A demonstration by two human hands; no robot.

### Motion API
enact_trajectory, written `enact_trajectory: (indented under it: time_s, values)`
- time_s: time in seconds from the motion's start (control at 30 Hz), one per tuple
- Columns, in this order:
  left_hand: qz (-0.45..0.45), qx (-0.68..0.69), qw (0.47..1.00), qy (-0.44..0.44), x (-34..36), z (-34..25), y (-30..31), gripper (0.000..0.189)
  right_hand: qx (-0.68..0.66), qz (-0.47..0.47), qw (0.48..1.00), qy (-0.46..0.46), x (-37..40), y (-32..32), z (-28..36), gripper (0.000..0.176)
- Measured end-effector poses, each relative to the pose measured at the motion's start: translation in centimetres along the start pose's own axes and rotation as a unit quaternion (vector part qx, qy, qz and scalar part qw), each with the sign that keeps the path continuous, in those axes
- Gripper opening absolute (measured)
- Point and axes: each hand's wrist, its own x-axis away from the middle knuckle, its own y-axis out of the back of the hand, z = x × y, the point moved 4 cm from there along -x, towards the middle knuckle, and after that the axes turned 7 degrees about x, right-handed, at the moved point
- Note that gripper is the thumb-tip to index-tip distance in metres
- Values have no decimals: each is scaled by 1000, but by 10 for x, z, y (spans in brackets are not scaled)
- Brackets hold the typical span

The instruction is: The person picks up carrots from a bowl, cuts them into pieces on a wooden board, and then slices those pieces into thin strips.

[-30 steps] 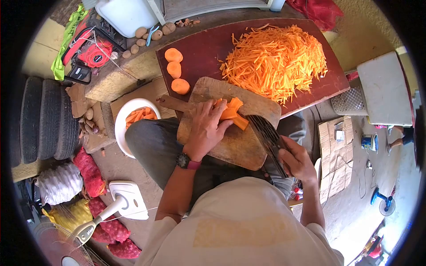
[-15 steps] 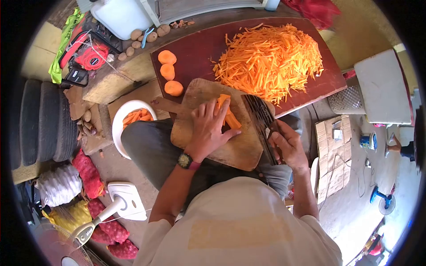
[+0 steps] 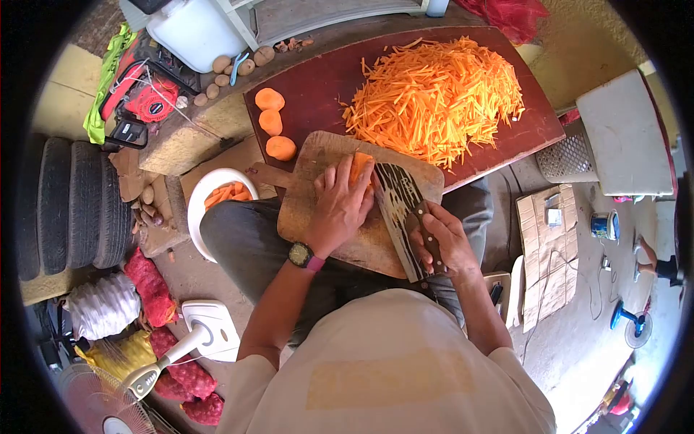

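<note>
A wooden cutting board [image 3: 311,170] with a handle rests across the person's lap. My left hand [image 3: 338,206] presses down on it, fingers closed over an orange carrot piece [image 3: 360,164] whose lower part the hand hides. Gripped by its dark riveted handle, a broad cleaver [image 3: 394,192] is in my right hand [image 3: 448,239]. Its streaked blade lies over the board's right half, the edge close beside the carrot piece and the left fingertips. Beyond the board, a large heap of carrot strips [image 3: 441,98] covers much of a dark red table [image 3: 318,83].
Several carrot chunks [image 3: 280,148] line the table's left end. A white bowl [image 3: 196,228] with carrot pieces stands by the left knee. Potatoes [image 3: 221,64] lie on the ledge behind. Flattened cardboard [image 3: 546,282] is on the floor at right, tires [image 3: 83,202] at left.
The cleaver has swung left, from the board's right edge to beside the carrot piece, its blade now showing more of its face. My left thumb has drawn in toward the fingers.
</note>
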Motion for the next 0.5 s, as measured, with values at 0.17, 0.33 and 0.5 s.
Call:
enact_trajectory:
  time_s: [0.17,0.33,0.5]
  values:
    - [-20,-67,997,-17,-18,27,-2,60,-11,19,1000,21,-29,-19,13,24]
    - [-18,-87,995,-46,-61,60,9,55,-3,80,997,19,-71,-16,21,21]
    - [-2,-106,993,-43,-92,92,8,51,29,41,997,65,-81,-12,2,21]
